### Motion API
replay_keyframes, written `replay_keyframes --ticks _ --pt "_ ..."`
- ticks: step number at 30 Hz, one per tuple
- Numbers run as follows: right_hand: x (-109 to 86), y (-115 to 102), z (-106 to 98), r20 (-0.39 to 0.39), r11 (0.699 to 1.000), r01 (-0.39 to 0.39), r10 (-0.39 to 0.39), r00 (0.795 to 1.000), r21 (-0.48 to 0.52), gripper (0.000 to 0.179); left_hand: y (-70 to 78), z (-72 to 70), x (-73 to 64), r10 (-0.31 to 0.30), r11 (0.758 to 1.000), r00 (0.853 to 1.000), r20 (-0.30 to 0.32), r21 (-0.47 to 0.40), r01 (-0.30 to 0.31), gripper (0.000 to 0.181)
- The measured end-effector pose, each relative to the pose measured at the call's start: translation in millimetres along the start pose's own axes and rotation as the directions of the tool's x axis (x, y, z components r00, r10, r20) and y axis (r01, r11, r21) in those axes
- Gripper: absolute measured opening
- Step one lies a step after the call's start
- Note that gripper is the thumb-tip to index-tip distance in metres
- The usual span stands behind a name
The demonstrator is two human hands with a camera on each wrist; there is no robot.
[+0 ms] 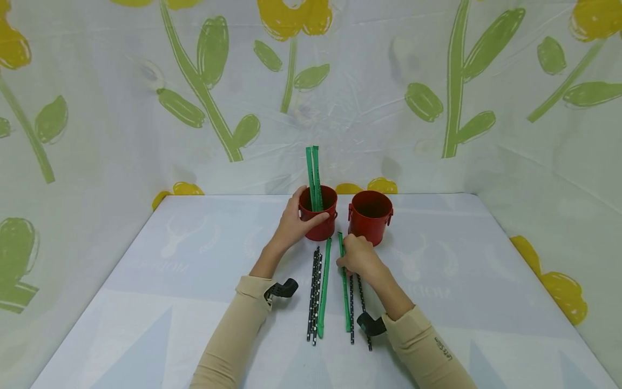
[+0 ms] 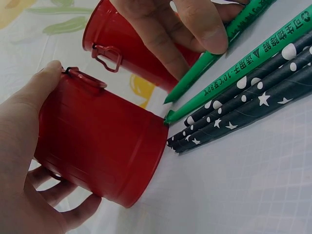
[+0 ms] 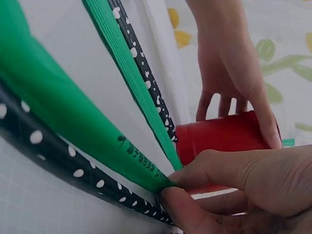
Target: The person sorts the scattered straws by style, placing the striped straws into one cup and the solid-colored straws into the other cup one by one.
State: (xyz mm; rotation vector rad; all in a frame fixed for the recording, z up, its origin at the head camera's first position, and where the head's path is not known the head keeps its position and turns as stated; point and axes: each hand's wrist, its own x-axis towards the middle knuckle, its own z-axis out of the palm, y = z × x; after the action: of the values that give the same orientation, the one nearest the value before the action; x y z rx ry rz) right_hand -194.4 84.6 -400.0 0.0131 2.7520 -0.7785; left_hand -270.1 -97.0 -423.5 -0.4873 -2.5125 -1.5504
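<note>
My left hand (image 1: 293, 220) holds the left red bucket (image 1: 320, 229) around its side, thumb at the front rim. Two green paper-wrapped straws (image 1: 315, 178) stand upright in that bucket. In front of the second red bucket (image 1: 371, 224), my right hand (image 1: 362, 255) pinches a green wrapped straw (image 3: 105, 134) between thumb and forefinger. This straw lies along the table beside a black straw with white dots (image 3: 78, 173). Another green wrapped straw (image 1: 324, 292) lies to its left, alongside several black patterned straws (image 2: 243, 97).
Another black straw (image 1: 363, 300) lies partly under the right wrist camera (image 1: 371, 324). The pale table (image 1: 194, 292) ends at a flower-printed sheet (image 1: 359, 108) behind the buckets. The right bucket has small side handles (image 2: 107, 57).
</note>
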Motion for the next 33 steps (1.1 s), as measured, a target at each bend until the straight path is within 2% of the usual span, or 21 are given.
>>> replay_keyframes --ticks 9,19,33 --pt "0.7 -0.1 -3.1 0.001 1.000 0.004 -0.004 1.000 0.007 0.048 1.3 -1.4 -0.3 -0.003 1.000 1.000 0.003 -0.004 0.003 0.087" --pt "2.3 2.0 -10.8 0.011 0.997 -0.012 0.011 1.000 0.070 0.066 -0.9 0.2 0.7 0.005 1.000 1.000 0.004 -0.007 -0.005 0.089" --pt "-4.2 2.5 -25.9 -0.087 0.987 0.137 -0.130 0.988 0.080 0.053 -2.1 1.0 1.5 0.007 1.000 1.000 0.003 -0.010 -0.007 0.090"
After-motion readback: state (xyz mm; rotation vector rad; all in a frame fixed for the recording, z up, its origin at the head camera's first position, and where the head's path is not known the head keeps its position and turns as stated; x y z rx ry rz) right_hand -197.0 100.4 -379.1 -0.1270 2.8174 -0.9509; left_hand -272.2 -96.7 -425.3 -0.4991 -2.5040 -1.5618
